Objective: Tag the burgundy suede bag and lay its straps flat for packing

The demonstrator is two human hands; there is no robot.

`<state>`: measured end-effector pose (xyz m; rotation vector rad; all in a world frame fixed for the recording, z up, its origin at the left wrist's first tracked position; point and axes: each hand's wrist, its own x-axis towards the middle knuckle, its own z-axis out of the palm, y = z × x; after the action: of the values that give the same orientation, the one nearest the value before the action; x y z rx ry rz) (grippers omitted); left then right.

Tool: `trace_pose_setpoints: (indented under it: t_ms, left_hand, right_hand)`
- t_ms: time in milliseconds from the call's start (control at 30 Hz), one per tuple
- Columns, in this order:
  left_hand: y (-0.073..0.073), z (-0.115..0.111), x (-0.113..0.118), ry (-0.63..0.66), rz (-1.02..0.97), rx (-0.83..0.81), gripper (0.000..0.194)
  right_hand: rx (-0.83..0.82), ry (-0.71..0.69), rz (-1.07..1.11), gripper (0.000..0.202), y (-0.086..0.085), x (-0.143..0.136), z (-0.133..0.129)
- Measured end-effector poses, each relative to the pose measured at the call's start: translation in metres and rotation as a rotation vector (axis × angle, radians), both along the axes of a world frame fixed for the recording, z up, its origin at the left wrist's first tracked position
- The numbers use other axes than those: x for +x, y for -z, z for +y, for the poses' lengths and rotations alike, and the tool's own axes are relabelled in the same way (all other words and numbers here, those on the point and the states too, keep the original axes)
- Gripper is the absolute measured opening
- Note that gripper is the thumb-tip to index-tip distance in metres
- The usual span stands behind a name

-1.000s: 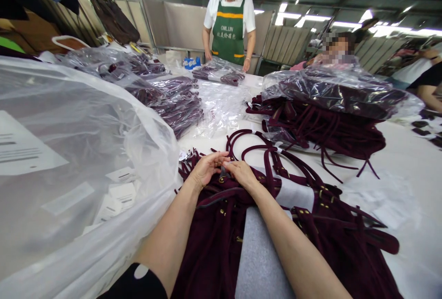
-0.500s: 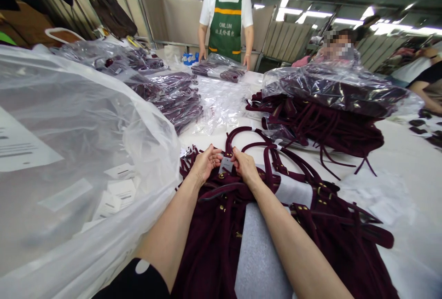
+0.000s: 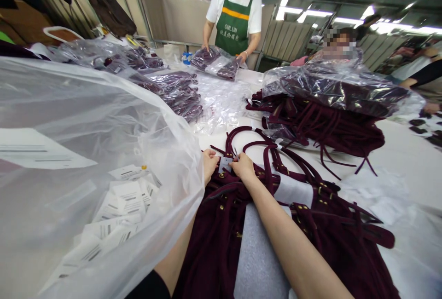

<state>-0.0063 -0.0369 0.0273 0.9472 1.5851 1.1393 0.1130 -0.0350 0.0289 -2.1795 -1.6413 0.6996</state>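
Note:
A dark maroon suede bag (image 3: 221, 239) with brass studs and long looped handles (image 3: 255, 145) lies in front of me, grey foam padding (image 3: 257, 253) on top of it. My left hand (image 3: 209, 163) and my right hand (image 3: 242, 167) meet at the bag's top edge, both pinching a small white tag (image 3: 225, 163) between them. The left forearm is partly hidden behind a big clear plastic bag (image 3: 103, 161) that bulges in from the left.
The clear bag holds several white barcode labels (image 3: 124, 198). Stacks of maroon bags, some in plastic wrap (image 3: 331, 89), cover the white table (image 3: 410, 152). A person in a green apron (image 3: 235, 23) lifts a wrapped bag at the far end. Another person sits at right.
The clear plastic bag has swelled rightwards over my left forearm. My hands stay on the white tag. The person in the apron has lifted a wrapped bag off the table.

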Motion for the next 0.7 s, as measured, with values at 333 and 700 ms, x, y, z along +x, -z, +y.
trace_pose_setpoints:
  t_ms: [333,700]
  left_hand:
    - [0.004,-0.001,0.001,0.177,0.162,-0.084,0.013]
    - [-0.01,-0.005,-0.003,0.232,0.457,-0.05,0.034]
  right_hand:
    - [-0.022,-0.042,-0.003,0.023,-0.004,-0.002,0.002]
    - [-0.079,-0.038,0.093,0.021,0.009,-0.004,0.01]
